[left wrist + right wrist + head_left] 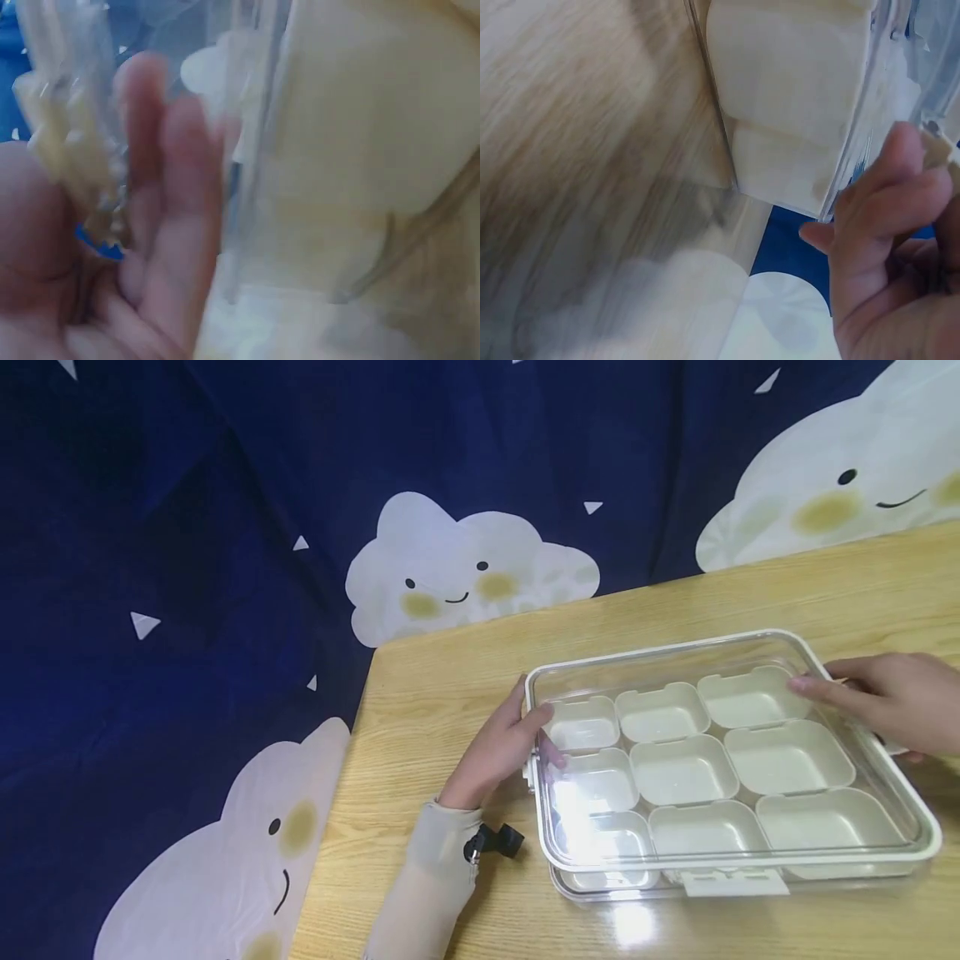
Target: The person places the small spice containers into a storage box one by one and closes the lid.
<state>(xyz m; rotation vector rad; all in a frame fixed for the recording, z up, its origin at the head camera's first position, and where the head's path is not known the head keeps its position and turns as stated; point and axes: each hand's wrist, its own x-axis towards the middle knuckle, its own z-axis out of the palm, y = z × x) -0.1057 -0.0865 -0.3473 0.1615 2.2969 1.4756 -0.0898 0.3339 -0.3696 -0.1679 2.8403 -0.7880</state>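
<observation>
A clear lid with a white rim (652,653) is over a clear storage box (787,67) on the table. Under the lid sit several cream compartment cups (682,768) in rows. My left hand (498,743) grips the lid's left edge, thumb on top and fingers beneath. At the opposite edge my right hand (892,702) holds the lid, its thumb lying on the rim. A white latch (735,883) hangs at the front. The lid sits slightly askew over the box, its rim apart from the base at the front. Both wrist views are partly blurred.
The wooden table (427,693) ends at the left and at the back. Behind it hangs a dark blue curtain (225,485) with smiling clouds. A black strap clip (495,841) sticks out from the left sleeve, near the box.
</observation>
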